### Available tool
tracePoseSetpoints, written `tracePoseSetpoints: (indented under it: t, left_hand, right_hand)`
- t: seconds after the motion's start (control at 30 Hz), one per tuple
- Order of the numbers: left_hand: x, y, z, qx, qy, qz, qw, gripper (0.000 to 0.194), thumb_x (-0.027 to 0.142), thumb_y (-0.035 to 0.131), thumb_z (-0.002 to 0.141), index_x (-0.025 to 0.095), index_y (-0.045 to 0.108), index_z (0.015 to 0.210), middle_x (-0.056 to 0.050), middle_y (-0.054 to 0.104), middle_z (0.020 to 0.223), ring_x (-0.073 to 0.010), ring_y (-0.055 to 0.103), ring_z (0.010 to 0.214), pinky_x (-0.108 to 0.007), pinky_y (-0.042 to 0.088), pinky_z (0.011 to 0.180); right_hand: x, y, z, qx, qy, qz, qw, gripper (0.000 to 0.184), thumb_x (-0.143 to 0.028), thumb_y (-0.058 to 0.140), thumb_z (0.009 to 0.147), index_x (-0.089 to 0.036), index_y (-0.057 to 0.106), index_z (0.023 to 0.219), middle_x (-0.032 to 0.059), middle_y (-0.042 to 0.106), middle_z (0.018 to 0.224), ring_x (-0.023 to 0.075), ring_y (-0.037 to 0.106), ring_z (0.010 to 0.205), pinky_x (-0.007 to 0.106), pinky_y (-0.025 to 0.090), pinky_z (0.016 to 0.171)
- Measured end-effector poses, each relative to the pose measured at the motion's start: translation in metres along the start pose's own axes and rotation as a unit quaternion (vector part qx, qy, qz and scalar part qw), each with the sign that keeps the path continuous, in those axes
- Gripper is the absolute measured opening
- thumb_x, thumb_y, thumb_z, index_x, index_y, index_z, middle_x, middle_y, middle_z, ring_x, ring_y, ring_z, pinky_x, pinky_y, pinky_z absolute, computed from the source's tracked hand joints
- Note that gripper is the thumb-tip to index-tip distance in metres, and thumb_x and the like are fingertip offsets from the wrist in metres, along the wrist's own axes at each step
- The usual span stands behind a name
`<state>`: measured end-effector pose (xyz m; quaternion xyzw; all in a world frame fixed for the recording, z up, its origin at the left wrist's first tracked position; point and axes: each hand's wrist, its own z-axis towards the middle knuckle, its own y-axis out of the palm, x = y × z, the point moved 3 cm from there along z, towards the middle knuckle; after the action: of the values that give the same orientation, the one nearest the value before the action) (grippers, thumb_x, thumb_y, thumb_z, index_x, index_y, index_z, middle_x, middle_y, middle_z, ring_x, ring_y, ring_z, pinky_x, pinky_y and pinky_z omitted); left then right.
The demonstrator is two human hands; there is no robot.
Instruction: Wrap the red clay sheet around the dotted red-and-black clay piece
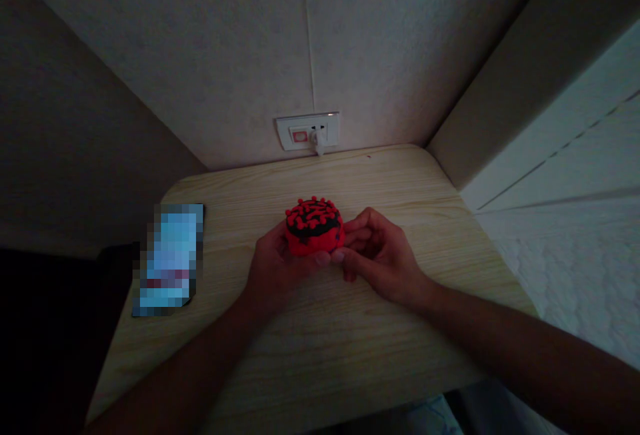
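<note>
A small round cake of what looks like modelling clay (pixel 315 225) is held just above or on the table; I cannot tell which. Its side is red, and its black top carries red squiggles and a rim of little red balls. My left hand (pixel 277 258) is closed around its left side and underneath, thumb along the front. From the right, my right hand (pixel 383 255) grips the cake's edge between thumb and curled fingers. Below those fingers a small red piece (pixel 350 275) shows in part, mostly hidden by the hand.
The pale wooden table (pixel 240 368) meets a papered wall at the back. A phone (pixel 170 255) with a blurred screen lies at its left edge. A plug sits in the wall socket (pixel 307 133). A tiny red crumb (pixel 369 156) lies near the back edge.
</note>
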<state>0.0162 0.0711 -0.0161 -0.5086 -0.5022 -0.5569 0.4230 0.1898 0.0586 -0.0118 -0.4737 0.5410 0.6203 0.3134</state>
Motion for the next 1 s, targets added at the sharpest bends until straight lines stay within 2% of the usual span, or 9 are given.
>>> tracePoseSetpoints:
  t: [0.17, 0.4, 0.53, 0.63, 0.7, 0.87, 1.0]
  left_hand:
    - [0.001, 0.002, 0.001, -0.003, 0.000, -0.012, 1.000, 0.056, 0.031, 0.096, 0.054, 0.016, 0.074, 0.103, -0.012, 0.081, 0.110, -0.0320, 0.075, 0.103, -0.042, 0.061, 0.090]
    - [0.001, 0.002, 0.002, -0.028, 0.009, -0.018, 0.999, 0.055, 0.032, 0.096, 0.056, 0.017, 0.075, 0.105, -0.011, 0.081, 0.110, -0.0304, 0.075, 0.104, -0.039, 0.060, 0.091]
    - [0.000, 0.003, 0.002, -0.029, 0.009, -0.027, 0.999, 0.065, 0.027, 0.098, 0.051, 0.017, 0.072, 0.111, -0.012, 0.079, 0.115, -0.0305, 0.074, 0.107, -0.040, 0.059, 0.094]
    - [-0.002, 0.001, 0.002, -0.016, -0.005, -0.014, 1.000, 0.067, 0.031, 0.098, 0.051, 0.016, 0.072, 0.111, -0.011, 0.080, 0.111, -0.0308, 0.075, 0.103, -0.041, 0.060, 0.091]
    - [-0.005, 0.000, 0.002, -0.008, -0.003, -0.015, 1.000, 0.067, 0.035, 0.098, 0.052, 0.017, 0.072, 0.111, -0.011, 0.080, 0.111, -0.0306, 0.075, 0.102, -0.040, 0.060, 0.090]
    - [-0.011, -0.003, 0.003, -0.006, 0.023, -0.074, 0.997, 0.071, 0.035, 0.098, 0.054, 0.020, 0.068, 0.116, -0.009, 0.077, 0.118, -0.0264, 0.073, 0.107, -0.034, 0.059, 0.092]
    - [-0.012, -0.002, 0.005, 0.010, 0.017, -0.073, 0.997, 0.081, 0.041, 0.101, 0.042, 0.020, 0.064, 0.111, -0.009, 0.077, 0.113, -0.0284, 0.073, 0.104, -0.037, 0.060, 0.088]
  right_hand:
    - [0.000, -0.001, 0.002, 0.003, 0.013, 0.000, 1.000, 0.052, -0.025, 0.099, 0.057, -0.022, 0.057, 0.087, -0.0035, 0.072, 0.073, 0.0105, 0.064, 0.052, 0.019, 0.053, 0.043]
    - [0.000, -0.002, 0.004, -0.002, 0.014, 0.003, 1.000, 0.049, -0.025, 0.097, 0.061, -0.021, 0.055, 0.086, -0.0048, 0.071, 0.071, 0.0088, 0.062, 0.051, 0.017, 0.051, 0.042]
    - [0.001, -0.001, 0.004, 0.002, 0.019, 0.013, 1.000, 0.056, -0.022, 0.096, 0.063, -0.023, 0.055, 0.100, -0.0067, 0.070, 0.071, 0.0078, 0.059, 0.049, 0.016, 0.050, 0.042]
    - [0.001, -0.001, 0.005, -0.021, 0.022, 0.000, 1.000, 0.067, -0.023, 0.095, 0.066, -0.024, 0.056, 0.121, -0.0056, 0.070, 0.073, 0.0094, 0.060, 0.051, 0.019, 0.052, 0.045]
    - [0.002, 0.000, 0.005, -0.042, 0.023, -0.004, 0.999, 0.070, -0.023, 0.094, 0.067, -0.025, 0.058, 0.127, -0.0047, 0.070, 0.074, 0.0104, 0.061, 0.054, 0.020, 0.052, 0.047]
    - [0.003, -0.002, 0.006, -0.036, 0.011, 0.009, 0.999, 0.061, -0.014, 0.094, 0.064, -0.024, 0.064, 0.116, -0.0039, 0.071, 0.077, 0.0085, 0.061, 0.057, 0.017, 0.050, 0.049]
    - [0.004, -0.002, 0.008, -0.058, 0.027, 0.025, 0.998, 0.062, -0.019, 0.094, 0.066, -0.021, 0.063, 0.120, -0.0002, 0.073, 0.088, 0.0107, 0.066, 0.065, 0.018, 0.052, 0.051]
